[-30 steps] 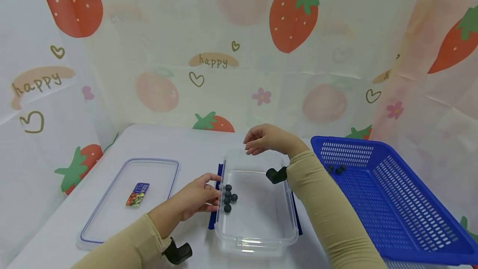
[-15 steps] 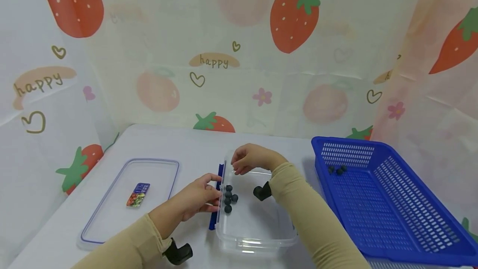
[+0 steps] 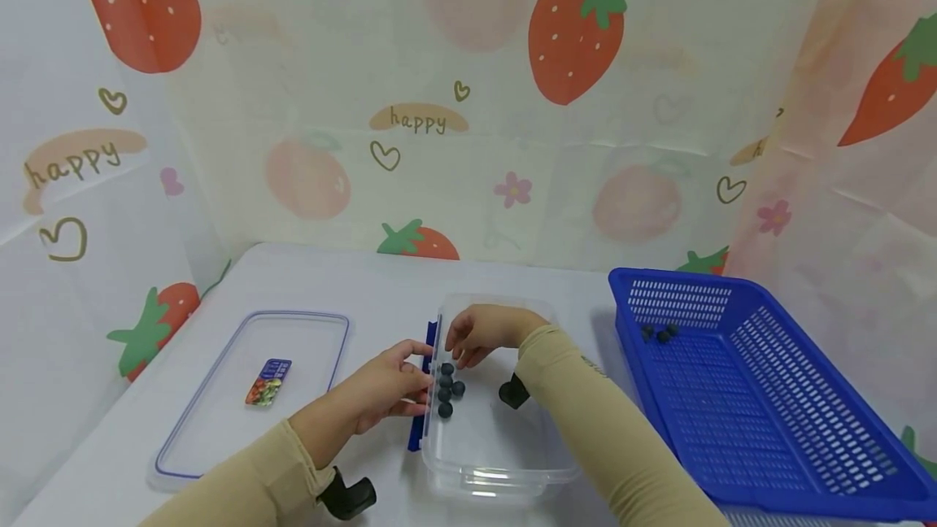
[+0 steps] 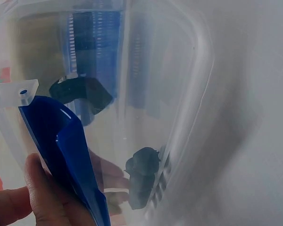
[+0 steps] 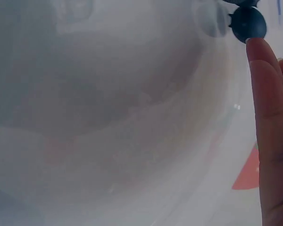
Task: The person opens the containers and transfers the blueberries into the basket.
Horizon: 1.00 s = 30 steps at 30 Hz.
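A clear plastic box (image 3: 505, 429) with blue side latches stands on the table. Inside, several blueberries (image 3: 445, 394) form a row along its left wall, with one beside the row. My left hand (image 3: 391, 385) is at the box's left side, fingers spread against the rim and blue latch (image 4: 70, 146). Over the box's far left part, my right hand (image 3: 486, 332) reaches down, fingers loosely bent. In the right wrist view, its forefinger (image 5: 269, 108) has its tip right at the edge of a blueberry (image 5: 248, 24). No berry shows between its fingers; the thumb is mostly hidden.
A blue perforated basket (image 3: 769, 413) stands to the right, several blueberries (image 3: 662, 337) at its far left corner. To the left lies a clear lid (image 3: 190, 405) with a blue seal and a colourful label (image 3: 268, 382). A strawberry-print curtain (image 3: 439, 185) hangs behind the table.
My right hand has come left, nearer and down from beyond the box's far rim to the far end of the blueberry row. The left hand has kept its place.
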Each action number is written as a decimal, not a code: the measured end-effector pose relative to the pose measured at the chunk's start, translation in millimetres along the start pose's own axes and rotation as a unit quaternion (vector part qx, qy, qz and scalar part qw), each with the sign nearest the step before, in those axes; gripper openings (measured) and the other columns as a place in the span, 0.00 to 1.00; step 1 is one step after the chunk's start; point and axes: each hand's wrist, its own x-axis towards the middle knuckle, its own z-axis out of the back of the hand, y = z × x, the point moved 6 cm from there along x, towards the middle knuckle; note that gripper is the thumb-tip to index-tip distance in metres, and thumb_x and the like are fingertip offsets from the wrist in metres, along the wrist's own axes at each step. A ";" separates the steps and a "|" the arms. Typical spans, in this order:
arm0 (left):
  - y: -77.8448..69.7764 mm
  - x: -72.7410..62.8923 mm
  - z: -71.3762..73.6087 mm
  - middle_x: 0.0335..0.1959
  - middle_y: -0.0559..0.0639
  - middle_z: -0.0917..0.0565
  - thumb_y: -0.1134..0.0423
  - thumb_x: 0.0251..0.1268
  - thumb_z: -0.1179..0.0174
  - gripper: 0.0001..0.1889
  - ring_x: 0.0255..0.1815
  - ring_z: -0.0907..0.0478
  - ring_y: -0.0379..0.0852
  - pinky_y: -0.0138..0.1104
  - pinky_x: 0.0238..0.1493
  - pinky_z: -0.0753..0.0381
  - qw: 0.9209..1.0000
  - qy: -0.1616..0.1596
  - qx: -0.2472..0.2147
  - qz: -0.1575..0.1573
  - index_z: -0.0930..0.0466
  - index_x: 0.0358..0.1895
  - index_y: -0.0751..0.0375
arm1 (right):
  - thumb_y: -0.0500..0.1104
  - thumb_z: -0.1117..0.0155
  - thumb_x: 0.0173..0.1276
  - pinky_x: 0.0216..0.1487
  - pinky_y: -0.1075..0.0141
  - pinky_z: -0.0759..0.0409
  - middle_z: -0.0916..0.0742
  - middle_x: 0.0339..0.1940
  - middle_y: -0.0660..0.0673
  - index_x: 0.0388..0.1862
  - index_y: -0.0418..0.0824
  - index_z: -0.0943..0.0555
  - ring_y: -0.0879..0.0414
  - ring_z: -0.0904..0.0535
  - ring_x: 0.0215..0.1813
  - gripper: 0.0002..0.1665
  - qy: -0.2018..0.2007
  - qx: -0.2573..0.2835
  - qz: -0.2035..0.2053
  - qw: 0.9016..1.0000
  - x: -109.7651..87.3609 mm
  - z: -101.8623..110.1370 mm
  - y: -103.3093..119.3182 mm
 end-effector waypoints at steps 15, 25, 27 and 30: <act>0.9 0.3 0.3 0.34 0.58 0.25 0.67 0.65 0.48 0.22 0.32 0.23 0.48 0.36 0.36 0.18 1.000 0.005 -0.004 -0.009 0.38 0.62 0.56 | 0.30 0.37 0.57 0.41 0.65 0.18 0.16 0.36 0.44 0.38 0.40 0.18 0.54 0.19 0.37 0.10 0.013 -0.020 -0.003 1.000 7.1 -7.2 -9.5; 0.0 -0.1 0.3 0.33 0.58 0.25 0.68 0.65 0.48 0.22 0.32 0.23 0.48 0.35 0.36 0.18 1.000 0.002 -0.002 -0.010 0.38 0.61 0.55 | 0.31 0.39 0.59 0.42 0.64 0.19 0.15 0.35 0.45 0.37 0.39 0.18 0.53 0.19 0.38 0.08 0.000 -0.014 0.011 1.000 9.0 -1.3 -6.5; 0.1 -0.1 0.2 0.33 0.58 0.25 0.68 0.65 0.48 0.22 0.31 0.24 0.47 0.35 0.35 0.18 1.000 0.002 0.000 -0.010 0.38 0.62 0.55 | 0.31 0.39 0.59 0.41 0.64 0.18 0.14 0.34 0.44 0.36 0.39 0.19 0.54 0.18 0.38 0.07 -0.002 -0.013 0.020 1.000 9.6 -0.9 -5.8; 0.1 -0.1 0.0 0.32 0.58 0.24 0.68 0.65 0.48 0.23 0.30 0.24 0.47 0.35 0.35 0.18 1.000 0.003 0.002 -0.012 0.38 0.62 0.55 | 0.31 0.38 0.58 0.40 0.64 0.18 0.14 0.33 0.44 0.35 0.37 0.20 0.53 0.17 0.37 0.05 -0.002 -0.008 0.037 0.999 10.9 -0.5 -4.0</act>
